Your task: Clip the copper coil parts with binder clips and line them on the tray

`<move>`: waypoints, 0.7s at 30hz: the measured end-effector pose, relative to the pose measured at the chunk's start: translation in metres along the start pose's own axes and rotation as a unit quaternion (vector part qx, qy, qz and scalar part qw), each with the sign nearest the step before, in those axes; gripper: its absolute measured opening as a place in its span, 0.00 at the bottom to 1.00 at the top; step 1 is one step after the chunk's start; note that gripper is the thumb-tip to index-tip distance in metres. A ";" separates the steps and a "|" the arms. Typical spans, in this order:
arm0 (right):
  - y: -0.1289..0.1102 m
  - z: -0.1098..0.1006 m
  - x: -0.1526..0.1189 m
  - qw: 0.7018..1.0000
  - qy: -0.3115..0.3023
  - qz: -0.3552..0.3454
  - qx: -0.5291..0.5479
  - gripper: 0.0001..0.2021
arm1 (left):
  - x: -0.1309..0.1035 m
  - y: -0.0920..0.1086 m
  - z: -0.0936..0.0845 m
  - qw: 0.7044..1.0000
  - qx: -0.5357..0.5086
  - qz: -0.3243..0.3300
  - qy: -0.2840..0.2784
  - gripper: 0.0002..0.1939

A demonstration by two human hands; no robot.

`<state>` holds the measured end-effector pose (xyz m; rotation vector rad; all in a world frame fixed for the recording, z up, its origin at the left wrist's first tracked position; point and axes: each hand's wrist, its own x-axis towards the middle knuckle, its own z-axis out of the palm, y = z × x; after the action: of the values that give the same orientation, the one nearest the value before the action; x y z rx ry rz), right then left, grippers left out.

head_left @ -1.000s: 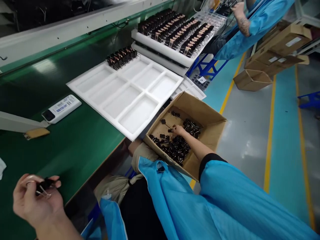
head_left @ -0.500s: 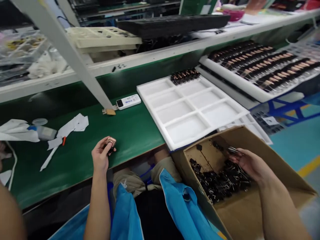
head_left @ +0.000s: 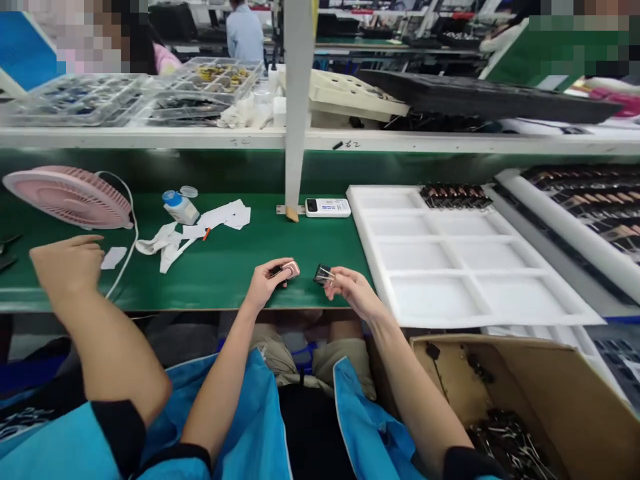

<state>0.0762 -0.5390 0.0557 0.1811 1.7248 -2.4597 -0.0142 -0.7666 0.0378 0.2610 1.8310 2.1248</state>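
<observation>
My left hand (head_left: 263, 285) is closed over the green bench, pinching a small pink-and-black part (head_left: 291, 269). Just to its right, my right hand (head_left: 354, 291) grips a small black piece with silver prongs (head_left: 321, 274) by its prong end. A narrow gap separates the two parts. Beside my right forearm stands a cardboard box (head_left: 565, 373), and a pile of similar black pieces (head_left: 510, 440) with metal prongs lies in it. The white foam tray (head_left: 470, 270) on the right has a row of black-and-copper parts (head_left: 456, 196) in a far compartment.
A co-worker's hand and forearm (head_left: 75, 273) reach in from the left, near a pink fan (head_left: 70, 197). A blue-capped bottle (head_left: 180, 207), paper scraps (head_left: 225, 217) and a white device (head_left: 327, 208) lie on the bench. A white post (head_left: 299, 100) rises behind. Filled trays (head_left: 590, 207) stand far right.
My right hand has come out of the cardboard box with a black pronged piece and moved left, close to my left hand. The view has turned left, bringing in the fan and the co-worker's arm.
</observation>
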 end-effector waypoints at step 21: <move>0.022 -0.007 0.028 0.971 -0.036 -0.034 -0.235 0.26 | -0.004 0.011 -0.001 0.981 0.164 0.005 -0.102 0.17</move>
<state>0.0528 -0.5409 0.0280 -0.0179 2.2452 -1.9895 -0.0122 -0.7699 0.0492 0.5445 2.0473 1.7174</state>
